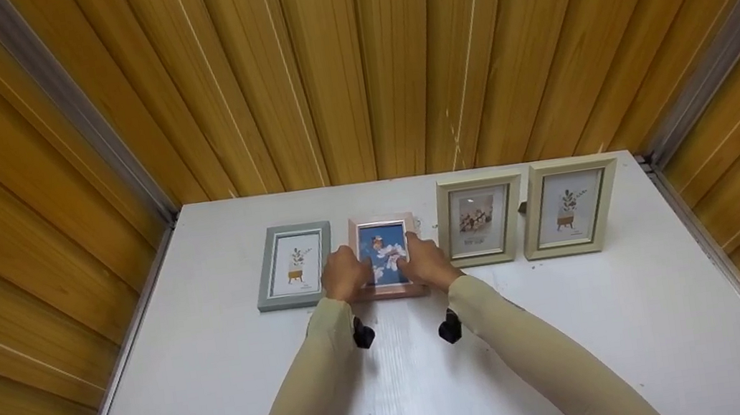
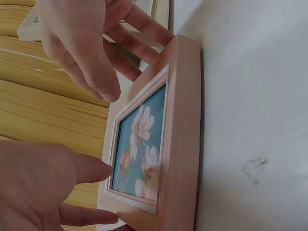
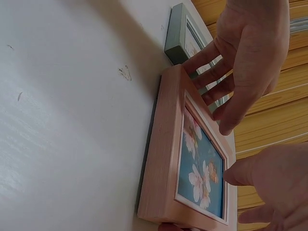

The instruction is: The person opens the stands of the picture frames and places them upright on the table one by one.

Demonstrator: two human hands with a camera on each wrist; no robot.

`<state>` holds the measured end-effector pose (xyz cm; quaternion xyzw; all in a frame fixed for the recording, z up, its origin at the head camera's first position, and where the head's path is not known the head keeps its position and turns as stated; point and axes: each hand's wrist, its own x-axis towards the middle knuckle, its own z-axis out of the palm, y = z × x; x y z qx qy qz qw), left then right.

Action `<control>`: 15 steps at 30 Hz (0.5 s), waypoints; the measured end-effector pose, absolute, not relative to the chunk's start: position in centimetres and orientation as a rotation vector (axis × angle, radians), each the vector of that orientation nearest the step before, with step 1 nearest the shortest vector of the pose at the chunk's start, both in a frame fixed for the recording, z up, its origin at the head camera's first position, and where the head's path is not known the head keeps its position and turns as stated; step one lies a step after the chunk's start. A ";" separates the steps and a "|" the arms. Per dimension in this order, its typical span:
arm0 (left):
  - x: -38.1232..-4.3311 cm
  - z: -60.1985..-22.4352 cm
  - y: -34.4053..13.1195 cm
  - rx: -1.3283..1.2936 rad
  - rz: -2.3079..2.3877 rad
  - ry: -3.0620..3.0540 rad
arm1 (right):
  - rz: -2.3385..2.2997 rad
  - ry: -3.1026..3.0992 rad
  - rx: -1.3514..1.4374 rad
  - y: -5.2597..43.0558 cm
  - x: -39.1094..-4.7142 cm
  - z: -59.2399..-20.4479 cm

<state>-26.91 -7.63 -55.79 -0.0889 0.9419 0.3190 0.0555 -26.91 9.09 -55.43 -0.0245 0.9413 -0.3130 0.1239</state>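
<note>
Fingers of the left hand lie slightly apart along the outer side of the pink frame, thumb bent over its front. The right hand does likewise at the opposite side. On my feeds the frame is held between the two, fingers outside, thumbs in front; how hard the thumbs press, I can't tell.

Pink frame: on the white table, toward the far edge, front turned up to the head camera. Inside it I make out a blue picture, pale blossoms and an orange butterfly.

Neighbours, read off the head view: grey-green frame just beside the left hand, with a potted-plant print. Just past the right hand, a cream frame, apparently propped up; its print is too small for me to read. Next along, a second cream frame, near the first, plant print again.

Pale sleeves on both arms, a black device at the left wrist, another at the right. Wood-look panels behind and to both sides.
</note>
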 end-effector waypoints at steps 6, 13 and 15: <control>-26.9 -55.7 -7.7 -0.293 0.949 2.866 | -0.921 2.768 -0.069 9.2 -27.0 -55.5; -27.0 -56.0 -7.9 -0.336 0.965 2.865 | -0.918 2.810 -0.018 9.2 -26.8 -56.0; -27.0 -56.1 -7.9 -0.336 0.963 2.864 | -0.910 2.822 0.002 9.1 -26.7 -56.1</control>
